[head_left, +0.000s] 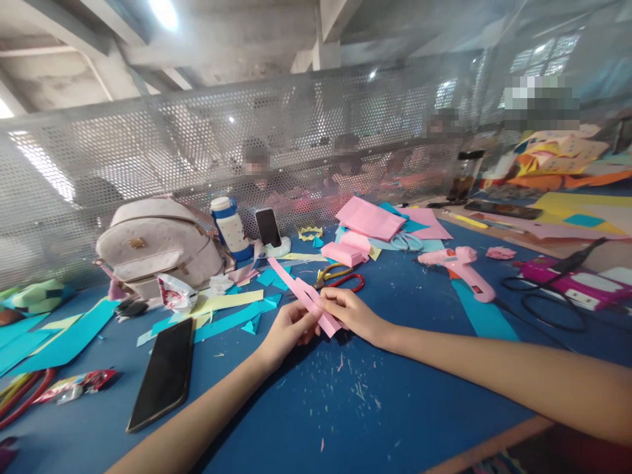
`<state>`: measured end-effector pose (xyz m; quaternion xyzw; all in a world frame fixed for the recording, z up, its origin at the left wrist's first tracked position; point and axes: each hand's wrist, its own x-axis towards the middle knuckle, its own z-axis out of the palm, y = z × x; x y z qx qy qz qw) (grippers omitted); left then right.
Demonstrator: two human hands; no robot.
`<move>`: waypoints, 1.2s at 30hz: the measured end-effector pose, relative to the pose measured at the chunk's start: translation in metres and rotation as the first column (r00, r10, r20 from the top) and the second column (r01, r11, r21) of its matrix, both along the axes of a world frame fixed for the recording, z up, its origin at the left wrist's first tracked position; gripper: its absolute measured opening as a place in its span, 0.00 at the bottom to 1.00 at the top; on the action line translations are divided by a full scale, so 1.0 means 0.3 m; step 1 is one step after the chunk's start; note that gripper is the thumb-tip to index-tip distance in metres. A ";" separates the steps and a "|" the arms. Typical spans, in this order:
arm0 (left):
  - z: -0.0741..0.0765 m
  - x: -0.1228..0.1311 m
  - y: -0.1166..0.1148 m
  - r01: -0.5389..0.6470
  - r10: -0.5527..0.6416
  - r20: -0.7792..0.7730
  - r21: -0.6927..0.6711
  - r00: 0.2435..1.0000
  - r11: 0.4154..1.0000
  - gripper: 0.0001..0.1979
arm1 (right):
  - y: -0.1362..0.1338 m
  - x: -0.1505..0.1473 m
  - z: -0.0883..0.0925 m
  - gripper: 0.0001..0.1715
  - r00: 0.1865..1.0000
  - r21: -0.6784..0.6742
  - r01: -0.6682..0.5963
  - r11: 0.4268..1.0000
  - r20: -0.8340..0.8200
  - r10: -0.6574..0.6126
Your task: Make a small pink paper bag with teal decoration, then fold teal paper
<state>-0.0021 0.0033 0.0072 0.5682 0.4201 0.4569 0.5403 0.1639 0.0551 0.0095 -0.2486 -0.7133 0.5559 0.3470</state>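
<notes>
Nearer than the scissors (pixel 362 282), fine clippings (pixel 360 392) littered the smooth blue tabletop (pixel 434 408); paper pressed down there might have picked some up. Just this side of the scissors, the left hand (pixel 289 329) and right hand (pixel 353 313) each had thumb and fingers clamped on a pink paper strip (pixel 326 319), its far end angling up leftward. Twisting one pinch against the other could have creased or torn it, likeliest at the narrow gap along it; pushing it forward could have snagged it on the scissors. The strip looked thin and matte, the scissors' handles looped. Right of the scissors lay a plastic-looking pink glue gun (pixel 461 266); just beyond them, a squared pink paper block (pixel 343 253); farther back and left, a rounded pale backpack (pixel 158 243).
</notes>
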 end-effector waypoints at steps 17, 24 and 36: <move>0.019 0.009 -0.015 -0.102 0.094 0.055 0.149 0.994 0.984 0.11 | 0.033 0.009 0.004 0.17 0.955 -0.193 0.180 0.965 -0.203 -0.219; -0.008 -0.027 0.025 -0.120 0.107 0.381 0.009 0.918 0.993 0.17 | 0.037 0.009 0.016 0.16 0.950 -0.277 0.116 0.954 -0.249 -0.188; 0.003 -0.048 0.005 0.271 -0.154 0.528 -0.152 0.835 0.950 0.18 | 0.079 0.017 -0.017 0.16 0.919 -0.442 0.159 0.883 -0.261 -0.296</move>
